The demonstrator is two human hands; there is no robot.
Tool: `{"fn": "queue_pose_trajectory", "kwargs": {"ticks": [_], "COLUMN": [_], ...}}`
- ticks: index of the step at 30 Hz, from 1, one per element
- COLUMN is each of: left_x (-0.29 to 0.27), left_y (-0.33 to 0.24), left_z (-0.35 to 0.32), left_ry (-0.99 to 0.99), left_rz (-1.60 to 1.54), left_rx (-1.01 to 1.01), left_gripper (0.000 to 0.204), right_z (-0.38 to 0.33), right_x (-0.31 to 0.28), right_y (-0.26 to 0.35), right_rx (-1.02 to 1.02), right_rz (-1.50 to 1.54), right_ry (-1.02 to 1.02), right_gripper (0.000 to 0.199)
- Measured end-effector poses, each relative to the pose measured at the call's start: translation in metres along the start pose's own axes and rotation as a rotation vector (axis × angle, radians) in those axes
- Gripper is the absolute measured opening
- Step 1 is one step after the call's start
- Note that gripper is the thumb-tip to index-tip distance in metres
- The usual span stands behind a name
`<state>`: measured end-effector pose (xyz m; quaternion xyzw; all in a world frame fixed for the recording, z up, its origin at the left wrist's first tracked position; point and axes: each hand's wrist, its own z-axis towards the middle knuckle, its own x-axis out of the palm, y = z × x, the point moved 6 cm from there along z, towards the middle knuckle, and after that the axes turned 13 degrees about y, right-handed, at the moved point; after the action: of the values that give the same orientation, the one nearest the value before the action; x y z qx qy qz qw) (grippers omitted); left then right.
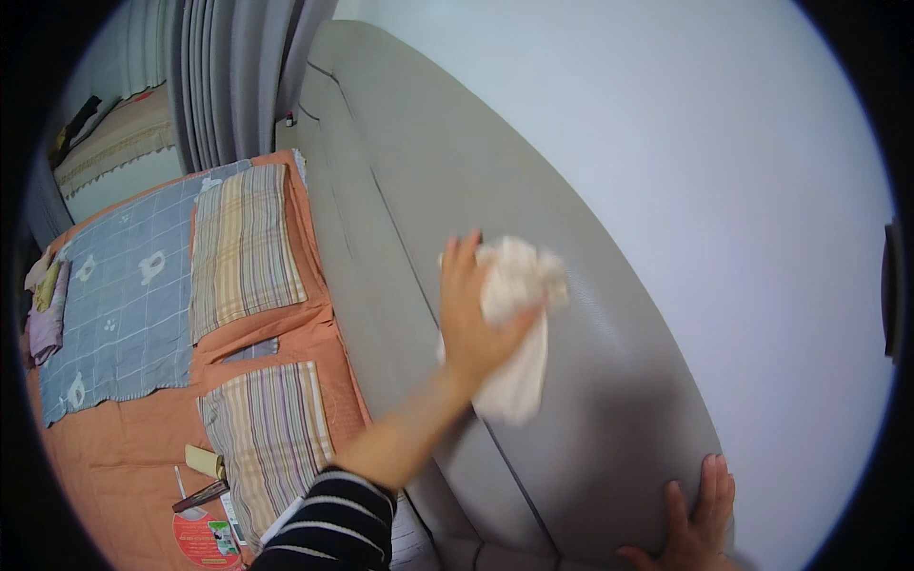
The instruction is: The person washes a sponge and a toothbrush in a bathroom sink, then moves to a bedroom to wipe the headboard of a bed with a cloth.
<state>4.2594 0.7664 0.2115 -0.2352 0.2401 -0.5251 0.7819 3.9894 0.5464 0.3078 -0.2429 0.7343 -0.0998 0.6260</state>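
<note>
My left hand (pixel 476 324), coming out of a black sleeve with white stripes, presses a cream-white cloth (pixel 519 371) against the grey padded headboard (pixel 457 171). The cloth is bunched under the palm and thumb, and its lower part hangs below them. Motion blurs the fingers and the cloth a little. At the lower right, my right hand (pixel 695 523) lies spread on the headboard near its outer edge, with nothing in it.
Left of the headboard is a bed with an orange sheet (pixel 105 457), a blue blanket (pixel 124 285) and two striped pillows (pixel 248 243). A round red fan (pixel 200 542) and small items lie by the nearer pillow. Grey curtains (pixel 228 76) hang behind; a white wall (pixel 743 209) rises right.
</note>
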Motion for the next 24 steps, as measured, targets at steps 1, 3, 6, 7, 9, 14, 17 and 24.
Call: {"fn": "queue_pose_trajectory", "kwargs": {"ticks": [1,3,6,7,9,14,17,24], "left_x": [0.002,0.003,-0.017,-0.015,-0.017,0.026,0.015,0.016], "left_y": [0.031,0.059,0.102,0.098,0.086,-0.074,-0.106,0.039], "left_z": [0.030,0.093,0.167,0.169,0.173,0.057,0.038,0.185], "left_ry": [-0.091,-0.128,-0.116,-0.108,-0.102,0.257,0.494,0.045], "left_rz": [-0.055,-0.092,-0.020,-0.022,-0.018,-0.182,-0.252,0.582], "left_rx": [0.031,-0.176,-0.419,-0.401,-0.361,0.342,0.533,0.073], "left_gripper": [0.062,0.054,0.046,0.044,0.039,0.037,0.037,0.028], "right_z": [0.001,0.009,0.015,0.016,0.011,0.016,0.016,0.009], "right_x": [0.000,-0.012,-0.020,-0.019,-0.006,-0.018,-0.013,-0.008], "right_y": [0.001,0.007,0.009,0.010,0.008,0.007,0.008,0.001], "right_rx": [-0.011,-0.021,-0.033,-0.028,-0.015,-0.010,-0.022,-0.010], "right_rz": [0.013,0.083,0.120,0.123,0.023,0.124,0.127,0.058], "right_ry": [-0.011,-0.034,-0.033,-0.019,-0.037,-0.060,-0.094,-0.115], "right_gripper": [0.099,0.095,0.096,0.096,0.092,0.094,0.089,0.085]}}
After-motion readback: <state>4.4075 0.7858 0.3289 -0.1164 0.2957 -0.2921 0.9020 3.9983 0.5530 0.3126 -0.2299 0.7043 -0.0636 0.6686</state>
